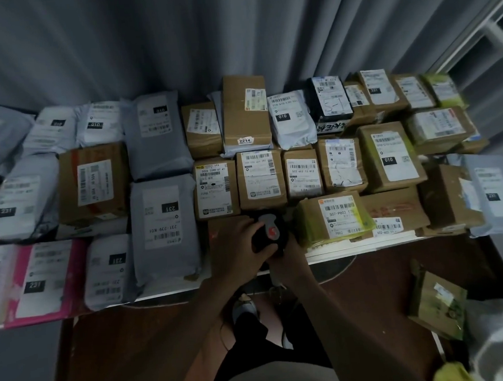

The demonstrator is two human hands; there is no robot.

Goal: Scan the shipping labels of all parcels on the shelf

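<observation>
Both hands wrapped round scanner (269,233): left hand (239,250), right hand (281,255) mostly hidden, I think. Box (216,188) label just ahead-left of my grip, long axis running away; yellow-taped box (334,218) right.

Cardboard, plastic film and paper on a smooth white shelf (352,250)

The brown boxes (260,179) are matt cardboard with paper labels; the grey mailers (163,226) are smooth, faintly glossy plastic film, and a pink one (72,280) lies at the front left edge. The scanner (269,233) looks like matt black plastic. Behind hangs a pleated grey cloth curtain (144,43); below, the floor (136,347) looks like dark wood.
</observation>
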